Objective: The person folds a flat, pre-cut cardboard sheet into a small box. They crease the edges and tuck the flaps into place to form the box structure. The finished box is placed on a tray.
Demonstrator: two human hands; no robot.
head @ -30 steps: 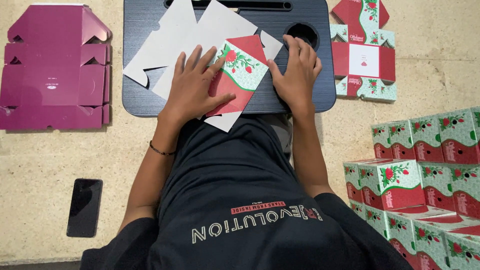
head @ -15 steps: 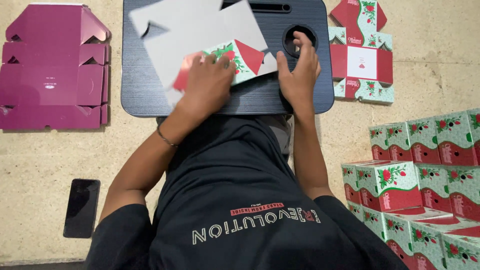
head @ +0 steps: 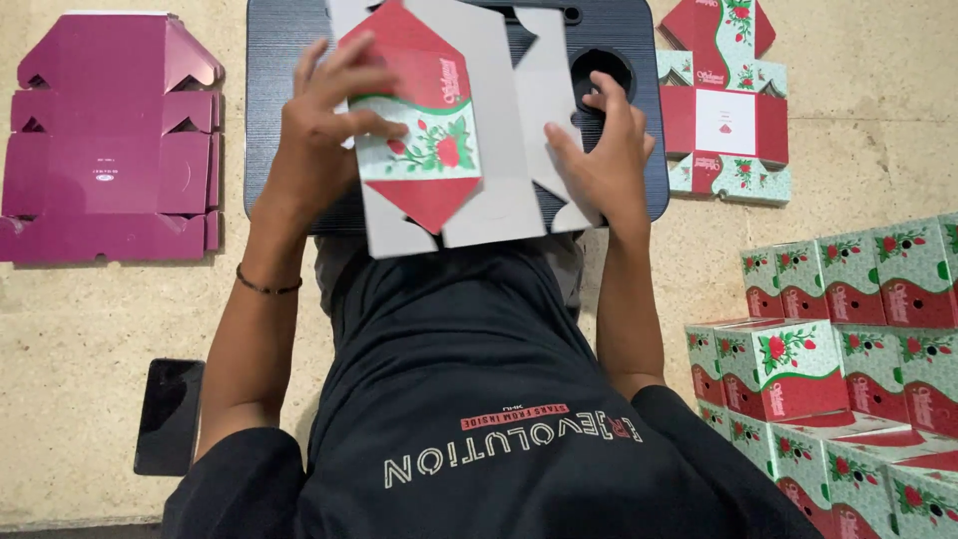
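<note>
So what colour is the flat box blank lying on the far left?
Magenta, seen in the head view.

You have one view only, from the camera on your head, so no second view overlaps it. It looks almost straight down over your chest, close to your own body: your black shirt (head: 499,399) fills the lower middle of the frame. Your forearms run upward to the dark lap tray (head: 289,60) at top centre. The beige floor (head: 90,319) spreads to the left and right edges.
</note>
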